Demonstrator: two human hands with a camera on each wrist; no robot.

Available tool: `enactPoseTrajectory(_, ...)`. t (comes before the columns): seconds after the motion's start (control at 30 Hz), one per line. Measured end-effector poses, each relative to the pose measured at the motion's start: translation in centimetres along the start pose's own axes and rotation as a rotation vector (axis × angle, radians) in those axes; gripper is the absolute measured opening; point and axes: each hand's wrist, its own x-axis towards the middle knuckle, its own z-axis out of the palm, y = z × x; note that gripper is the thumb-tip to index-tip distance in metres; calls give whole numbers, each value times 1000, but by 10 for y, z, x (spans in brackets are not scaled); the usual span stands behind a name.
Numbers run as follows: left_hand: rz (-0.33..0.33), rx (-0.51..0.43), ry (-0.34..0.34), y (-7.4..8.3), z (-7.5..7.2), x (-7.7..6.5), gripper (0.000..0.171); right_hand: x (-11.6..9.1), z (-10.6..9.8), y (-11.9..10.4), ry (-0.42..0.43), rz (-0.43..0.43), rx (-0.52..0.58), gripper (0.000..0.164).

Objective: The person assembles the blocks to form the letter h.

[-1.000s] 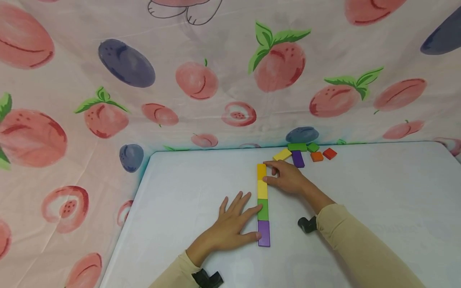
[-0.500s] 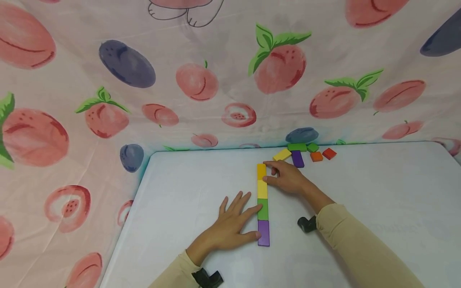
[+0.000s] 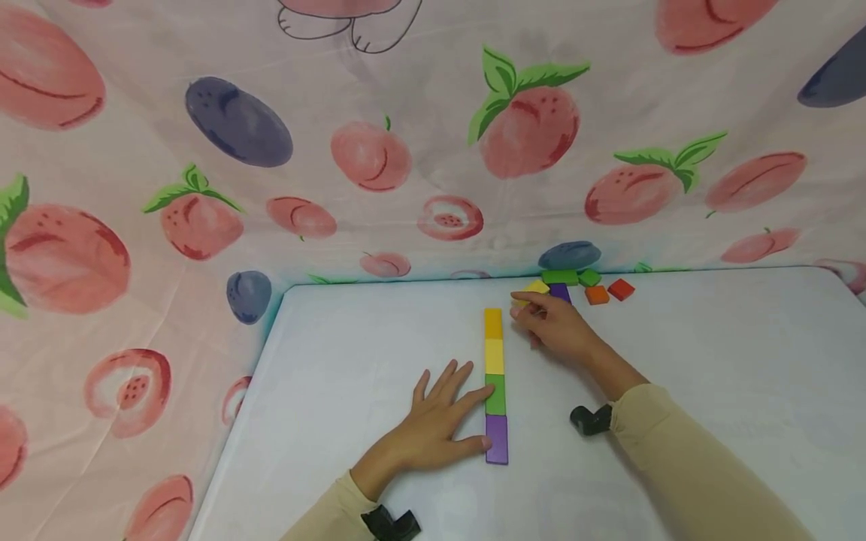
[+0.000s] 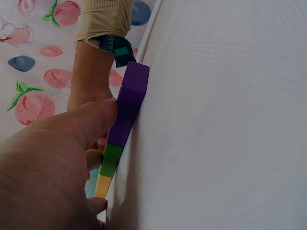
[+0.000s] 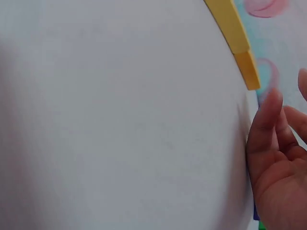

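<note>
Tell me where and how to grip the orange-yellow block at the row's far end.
Pinch the orange-yellow block across its two long sides, from above, with the right hand. It lies flat, both long sides are free, and its near end butts against the paler yellow block, so this grip should disturb the row least.

You have a smooth white tabletop (image 3: 406, 330) with a faint sheen. Toward 5 o'clock, your purple rectangular block (image 3: 498, 439) looks smooth and satiny, wood or plastic. The pink fruit-printed cloth backdrop (image 3: 433, 90) at 12 o'clock is matt and lightly creased; your beige cloth sleeve (image 3: 697, 458) at 4 o'clock is matt too.
</note>
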Motion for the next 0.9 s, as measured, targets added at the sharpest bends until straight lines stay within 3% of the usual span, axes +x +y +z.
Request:
enactPoseTrajectory(0.2, 2, 6, 7, 0, 0, 0, 73, 1, -10, -1, 229, -13, -84, 50)
enactPoseTrajectory(0.3, 0, 5, 7, 0, 1, -1, 73, 4, -12, -2, 271, 16, -123, 57)
enactPoseTrajectory(0.43, 4, 4, 10, 0, 2, -1, 73, 8, -13, 0, 264, 70, -179, 63)
enactPoseTrajectory(0.6, 9, 12, 18, 0, 4, -1, 73, 13, -13, 3, 195, 127, -269, 65)
enactPoseTrajectory(0.9, 14, 22, 23, 0, 3, -1, 72, 18, -16, 6, 163, 162, -286, 68)
